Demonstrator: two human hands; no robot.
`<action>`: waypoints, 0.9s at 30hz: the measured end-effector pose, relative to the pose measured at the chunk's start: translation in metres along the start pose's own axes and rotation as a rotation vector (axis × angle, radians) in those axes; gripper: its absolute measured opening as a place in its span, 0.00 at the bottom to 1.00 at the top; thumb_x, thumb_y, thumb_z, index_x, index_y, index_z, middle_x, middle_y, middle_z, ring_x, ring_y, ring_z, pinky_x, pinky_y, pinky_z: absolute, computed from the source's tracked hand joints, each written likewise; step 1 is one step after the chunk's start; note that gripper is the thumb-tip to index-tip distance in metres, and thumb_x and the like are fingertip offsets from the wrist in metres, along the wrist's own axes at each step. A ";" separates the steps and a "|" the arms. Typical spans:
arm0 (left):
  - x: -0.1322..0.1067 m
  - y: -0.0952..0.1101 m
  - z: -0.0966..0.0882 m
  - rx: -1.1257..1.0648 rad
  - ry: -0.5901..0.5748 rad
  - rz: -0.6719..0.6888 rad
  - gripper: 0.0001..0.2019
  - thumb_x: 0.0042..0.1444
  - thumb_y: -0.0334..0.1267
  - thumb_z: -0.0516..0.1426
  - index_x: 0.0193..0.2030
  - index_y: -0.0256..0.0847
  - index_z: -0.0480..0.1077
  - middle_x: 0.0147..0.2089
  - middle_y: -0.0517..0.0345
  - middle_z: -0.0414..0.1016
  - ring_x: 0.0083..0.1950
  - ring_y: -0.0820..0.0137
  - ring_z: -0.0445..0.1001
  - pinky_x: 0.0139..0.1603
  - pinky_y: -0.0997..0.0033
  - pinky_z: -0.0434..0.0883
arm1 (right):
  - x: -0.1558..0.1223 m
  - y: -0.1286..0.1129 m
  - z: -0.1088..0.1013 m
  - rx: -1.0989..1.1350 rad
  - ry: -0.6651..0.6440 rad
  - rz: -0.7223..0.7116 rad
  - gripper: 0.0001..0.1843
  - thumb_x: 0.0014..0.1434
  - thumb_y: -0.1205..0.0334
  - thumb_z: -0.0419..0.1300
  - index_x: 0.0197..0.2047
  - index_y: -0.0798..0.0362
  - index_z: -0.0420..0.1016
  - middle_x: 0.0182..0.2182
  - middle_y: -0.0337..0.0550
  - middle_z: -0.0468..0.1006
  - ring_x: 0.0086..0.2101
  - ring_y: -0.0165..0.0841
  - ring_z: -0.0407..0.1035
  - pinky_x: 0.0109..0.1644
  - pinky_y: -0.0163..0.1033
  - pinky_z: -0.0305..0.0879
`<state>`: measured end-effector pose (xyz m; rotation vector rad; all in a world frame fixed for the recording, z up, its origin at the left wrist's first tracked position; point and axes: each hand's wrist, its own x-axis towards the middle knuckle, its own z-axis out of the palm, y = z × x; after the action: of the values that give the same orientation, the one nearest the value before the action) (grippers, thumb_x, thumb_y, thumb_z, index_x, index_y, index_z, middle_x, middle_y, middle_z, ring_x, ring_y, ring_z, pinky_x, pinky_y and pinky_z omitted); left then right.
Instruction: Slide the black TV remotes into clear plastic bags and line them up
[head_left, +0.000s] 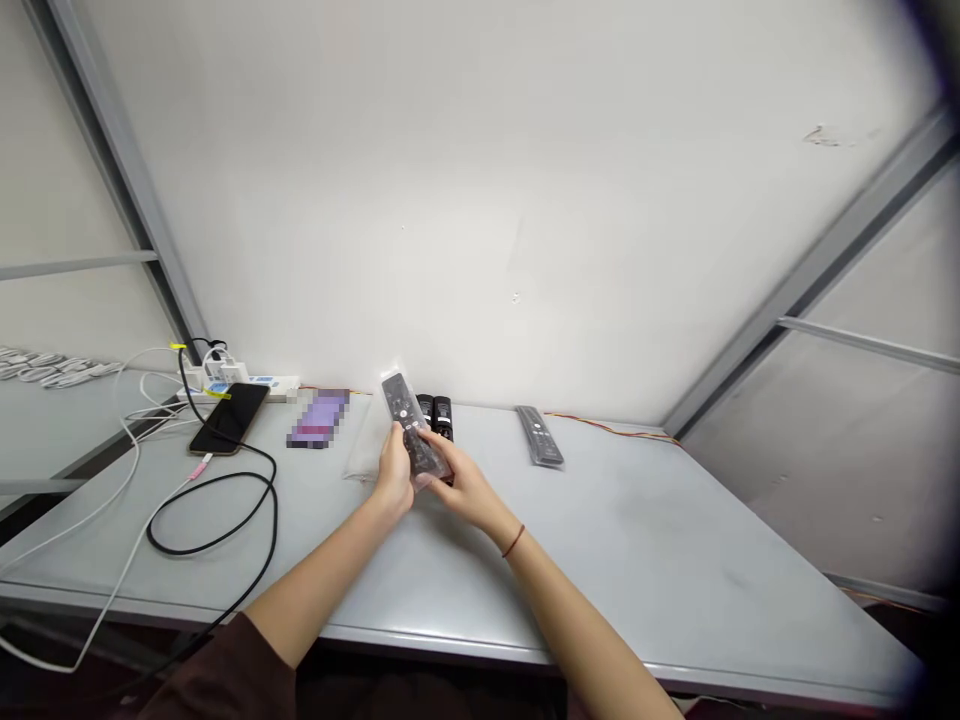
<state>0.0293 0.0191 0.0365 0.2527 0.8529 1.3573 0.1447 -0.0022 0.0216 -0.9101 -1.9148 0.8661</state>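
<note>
Your left hand (394, 480) and right hand (466, 490) are both closed around the near half of the bagged remote (403, 402), left of centre above the table (615, 560), button face toward you, far end angled left. Can't tell how the hidden fingers sit underneath. Hold it by the long edges, light pressure; the film looks slippery. Keep fingertips off the keys (your right fingers reach onto the face). Both hands supporting is sensible for a body this long.

Materials: slim dark body, a few pale keys, loose crinkly clear film past the far end. Second remote (539, 436) lies flat to the right, also in film. Two black rounded-end pieces (443, 412) sit just beyond your hands. Tabletop: smooth grey, soft sheen.
</note>
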 end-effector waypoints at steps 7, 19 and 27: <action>0.010 0.024 -0.003 0.003 -0.148 0.002 0.24 0.61 0.51 0.44 0.41 0.33 0.72 0.28 0.52 0.75 0.28 0.70 0.74 0.31 0.71 0.71 | -0.003 -0.010 0.009 -0.072 0.031 -0.077 0.17 0.57 0.61 0.59 0.50 0.49 0.71 0.46 0.46 0.75 0.43 0.36 0.69 0.46 0.41 0.66; 0.015 0.032 -0.006 -0.066 -0.151 -0.033 0.20 0.62 0.46 0.45 0.39 0.33 0.71 0.26 0.52 0.74 0.23 0.71 0.72 0.26 0.72 0.70 | -0.005 -0.004 0.015 0.054 0.015 0.002 0.28 0.58 0.60 0.58 0.60 0.48 0.57 0.49 0.47 0.72 0.42 0.36 0.71 0.46 0.42 0.67; 0.012 0.032 -0.005 -0.026 -0.201 -0.109 0.19 0.62 0.46 0.45 0.38 0.33 0.70 0.28 0.51 0.75 0.26 0.68 0.74 0.30 0.68 0.73 | -0.004 -0.006 0.013 -0.019 0.053 -0.003 0.22 0.59 0.60 0.56 0.57 0.50 0.62 0.46 0.46 0.75 0.39 0.35 0.71 0.44 0.40 0.67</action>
<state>0.0018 0.0361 0.0490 0.3122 0.6712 1.2180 0.1332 -0.0116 0.0193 -0.9323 -1.8814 0.8152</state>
